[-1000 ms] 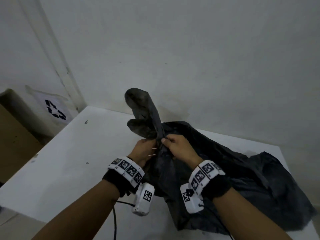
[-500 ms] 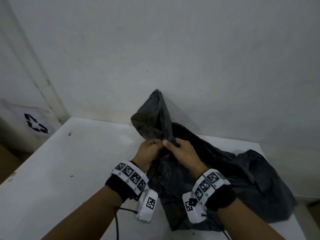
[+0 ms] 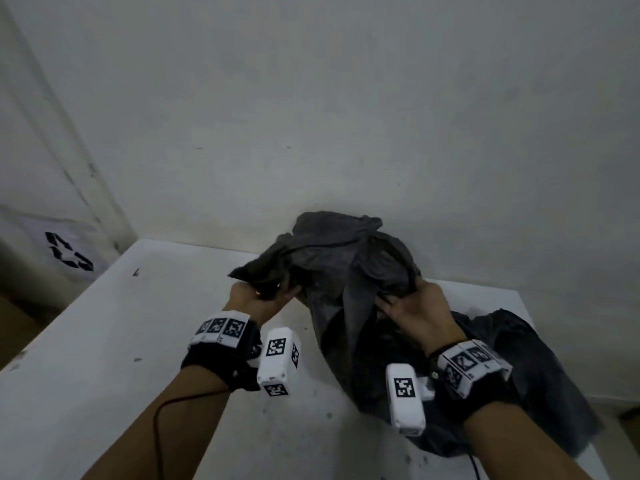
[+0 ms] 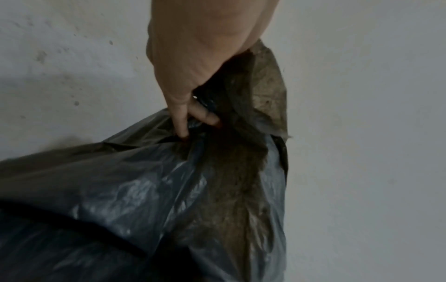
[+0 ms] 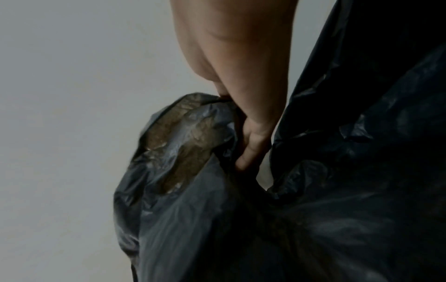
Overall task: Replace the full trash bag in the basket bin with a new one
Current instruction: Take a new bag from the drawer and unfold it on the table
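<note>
A dark grey plastic trash bag (image 3: 346, 271) lies crumpled on a white table (image 3: 104, 341), its top lifted off the surface. My left hand (image 3: 263, 296) grips the bag's left edge, fingers curled into the plastic (image 4: 193, 118). My right hand (image 3: 405, 303) grips the right edge, fingers hooked into a fold (image 5: 251, 145). The bag's mouth is spread between the two hands. The bag's lower part trails to the right across the table (image 3: 519, 375). No basket bin is in view.
A pale wall (image 3: 346, 116) rises right behind the table. At far left stands a white bag or box with a black recycling symbol (image 3: 69, 256), beside a brown cardboard surface (image 3: 14, 327). The table's right edge (image 3: 540, 327) is close to the bag.
My hands, pinched together on the bag's gathered top before, have moved apart, spreading the top of the bag wide. The upright tuft of plastic has collapsed into a broad fold.
</note>
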### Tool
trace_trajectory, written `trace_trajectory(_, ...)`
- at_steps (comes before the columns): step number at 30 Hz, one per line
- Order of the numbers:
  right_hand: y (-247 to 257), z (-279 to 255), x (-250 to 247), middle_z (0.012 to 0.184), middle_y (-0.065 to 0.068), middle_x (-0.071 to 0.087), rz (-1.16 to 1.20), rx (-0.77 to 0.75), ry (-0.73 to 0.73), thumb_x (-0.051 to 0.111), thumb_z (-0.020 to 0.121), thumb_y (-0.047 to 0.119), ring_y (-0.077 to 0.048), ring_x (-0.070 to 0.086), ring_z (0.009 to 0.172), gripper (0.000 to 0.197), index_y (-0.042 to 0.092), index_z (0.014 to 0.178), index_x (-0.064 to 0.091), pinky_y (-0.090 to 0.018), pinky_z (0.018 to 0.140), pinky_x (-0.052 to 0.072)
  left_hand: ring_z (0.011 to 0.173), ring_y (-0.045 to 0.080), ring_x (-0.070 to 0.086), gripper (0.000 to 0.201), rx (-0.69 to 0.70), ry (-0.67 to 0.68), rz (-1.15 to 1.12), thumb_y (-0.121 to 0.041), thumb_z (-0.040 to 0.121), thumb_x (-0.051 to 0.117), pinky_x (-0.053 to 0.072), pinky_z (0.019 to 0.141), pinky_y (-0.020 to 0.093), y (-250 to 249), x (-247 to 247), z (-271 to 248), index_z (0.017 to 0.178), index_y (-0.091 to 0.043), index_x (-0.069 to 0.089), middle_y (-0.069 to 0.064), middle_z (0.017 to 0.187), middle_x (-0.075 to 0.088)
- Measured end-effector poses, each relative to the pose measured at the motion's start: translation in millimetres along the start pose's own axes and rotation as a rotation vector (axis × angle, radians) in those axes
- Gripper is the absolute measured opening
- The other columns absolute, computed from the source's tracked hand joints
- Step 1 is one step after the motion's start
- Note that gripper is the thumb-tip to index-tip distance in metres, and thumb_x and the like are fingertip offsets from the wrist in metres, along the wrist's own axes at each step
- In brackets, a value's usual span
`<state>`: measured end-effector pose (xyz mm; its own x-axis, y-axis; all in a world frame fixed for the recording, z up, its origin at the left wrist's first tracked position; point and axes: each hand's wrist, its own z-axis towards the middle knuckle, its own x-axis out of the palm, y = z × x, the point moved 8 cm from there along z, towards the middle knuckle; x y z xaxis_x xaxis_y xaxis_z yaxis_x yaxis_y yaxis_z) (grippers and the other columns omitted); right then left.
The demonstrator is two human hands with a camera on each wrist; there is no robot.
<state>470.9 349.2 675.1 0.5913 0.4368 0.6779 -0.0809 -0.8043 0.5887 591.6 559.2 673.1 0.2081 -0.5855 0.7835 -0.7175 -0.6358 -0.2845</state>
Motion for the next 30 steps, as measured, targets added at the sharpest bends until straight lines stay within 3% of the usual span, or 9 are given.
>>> trace_trajectory(4, 1, -10, 26, 0.129, -0.015, 0.061, -0.127, 0.007, 0.193, 0.053, 0.087, 0.051, -0.033, 0.058, 0.118, 0.055, 0.011, 0.124, 0.061, -0.046, 0.102, 0.044, 0.109, 0.027, 0.051, 0.079, -0.051, -0.012, 0.37, -0.083, 0.068, 0.046, 0.042, 0.095, 0.051, 15, 12, -10, 0.116, -0.024, 0.064, 0.007, 0.116, 0.06)
trace_trajectory(8, -15, -14, 32, 0.132, -0.01, 0.061, -0.47, -0.045, 0.293, 0.072, 0.082, 0.036, -0.03, 0.058, 0.121, 0.065, 0.015, 0.138, 0.047, -0.049, 0.107, 0.041, 0.109, 0.034, 0.053, 0.066, -0.304, -0.002, 0.515, -0.062, 0.07, 0.07, 0.046, 0.091, 0.056, 55, 9, -23, 0.118, -0.018, 0.061, 0.01, 0.121, 0.056)
trace_trajectory(11, -21, -15, 28, 0.133, 0.004, 0.054, -0.848, -0.167, 0.203, 0.078, 0.078, 0.02, -0.014, 0.057, 0.116, 0.088, 0.028, 0.142, 0.019, -0.031, 0.093, 0.052, 0.103, 0.038, 0.056, 0.054, -0.437, 0.018, 0.496, -0.045, 0.087, 0.062, 0.044, 0.091, 0.056, 78, 2, -25, 0.124, -0.007, 0.055, 0.021, 0.117, 0.056)
trace_trajectory(13, -31, -11, 18, 0.141, -0.001, 0.047, -0.906, -0.154, 0.166, 0.076, 0.08, 0.016, -0.019, 0.053, 0.122, 0.099, 0.027, 0.149, 0.005, -0.035, 0.098, 0.049, 0.104, 0.039, 0.055, 0.046, -0.393, 0.019, 0.394, -0.034, 0.098, 0.045, 0.04, 0.094, 0.056, 81, 3, -21, 0.133, -0.003, 0.048, 0.025, 0.117, 0.056)
trace_trajectory(15, -30, -6, 6, 0.139, -0.011, 0.049, -0.686, -0.12, 0.1, 0.067, 0.087, 0.008, -0.029, 0.057, 0.118, 0.082, 0.025, 0.147, 0.015, -0.045, 0.093, 0.052, 0.104, 0.041, 0.055, 0.039, -0.3, 0.018, 0.234, -0.023, 0.103, 0.031, 0.038, 0.09, 0.056, 75, 7, -18, 0.126, 0.0, 0.053, 0.026, 0.109, 0.06)
trace_trajectory(19, -13, -5, 11, 0.12, -0.02, 0.062, -0.059, -0.003, 0.086, 0.046, 0.098, 0.017, -0.027, 0.072, 0.088, 0.032, 0.006, 0.127, 0.052, -0.035, 0.064, 0.059, 0.094, 0.035, 0.06, 0.031, -0.086, 0.034, 0.005, -0.015, 0.1, 0.034, 0.034, 0.095, 0.063, 45, 13, -9, 0.108, 0.0, 0.061, 0.02, 0.103, 0.066)
trace_trajectory(21, -3, -6, 23, 0.114, -0.02, 0.067, 0.077, 0.03, 0.109, 0.048, 0.094, 0.039, -0.029, 0.073, 0.088, 0.046, 0.002, 0.118, 0.062, -0.04, 0.064, 0.06, 0.09, 0.032, 0.064, 0.027, 0.028, 0.085, -0.017, -0.014, 0.096, 0.041, 0.04, 0.096, 0.064, 24, 16, -2, 0.105, -0.004, 0.065, 0.016, 0.107, 0.067)
trace_trajectory(27, 24, -10, 56, 0.126, -0.017, 0.063, 0.13, -0.054, 0.16, 0.031, 0.076, 0.081, -0.033, 0.066, 0.108, 0.092, 0.009, 0.127, 0.059, -0.049, 0.081, 0.057, 0.055, 0.019, 0.063, 0.017, 0.203, 0.195, -0.078, -0.018, 0.075, 0.056, 0.053, 0.061, 0.022, -18, 42, 0, 0.063, -0.013, 0.067, 0.005, 0.068, 0.067)
trace_trajectory(30, 24, -5, 45, 0.124, -0.016, 0.064, 0.218, -0.049, 0.157, 0.025, 0.077, 0.082, -0.037, 0.068, 0.101, 0.091, 0.015, 0.126, 0.06, -0.052, 0.075, 0.058, 0.078, 0.025, 0.072, 0.031, 0.2, 0.261, -0.137, -0.033, 0.09, 0.049, 0.059, 0.072, 0.039, -36, 43, -10, 0.089, -0.013, 0.073, 0.01, 0.091, 0.073)
